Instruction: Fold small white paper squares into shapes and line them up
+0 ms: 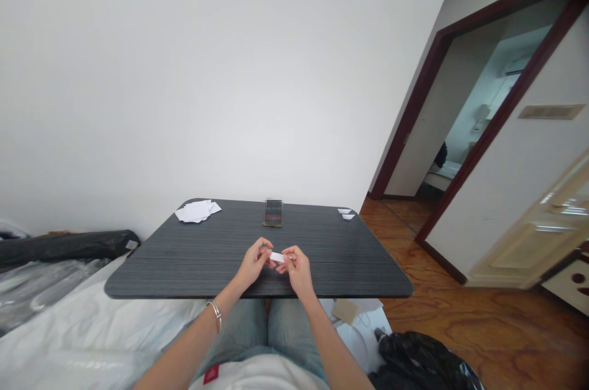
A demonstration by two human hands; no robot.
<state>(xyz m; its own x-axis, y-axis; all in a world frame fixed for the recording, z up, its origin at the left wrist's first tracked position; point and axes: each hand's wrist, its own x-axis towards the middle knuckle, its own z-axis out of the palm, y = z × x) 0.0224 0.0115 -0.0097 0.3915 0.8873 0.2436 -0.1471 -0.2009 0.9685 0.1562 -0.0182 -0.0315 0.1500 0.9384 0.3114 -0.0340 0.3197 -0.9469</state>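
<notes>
Over the near middle of the dark grey table (184,267) my two hands hold a small folded white paper strip (277,257) between them. My left hand (254,262) pinches its left end, fingers curled; a silver bracelet sits on that wrist. My right hand (297,267) pinches the right end, fingers closed. The paper lies just above or on the tabletop; I cannot tell which.
A stack of white paper sheets (197,211) lies at the table's far left corner. A small dark upright object (273,213) stands at the far middle. Two small folded white paper pieces (346,214) sit far right. Wooden floor and a doorway lie right; a black bag (423,362) near right.
</notes>
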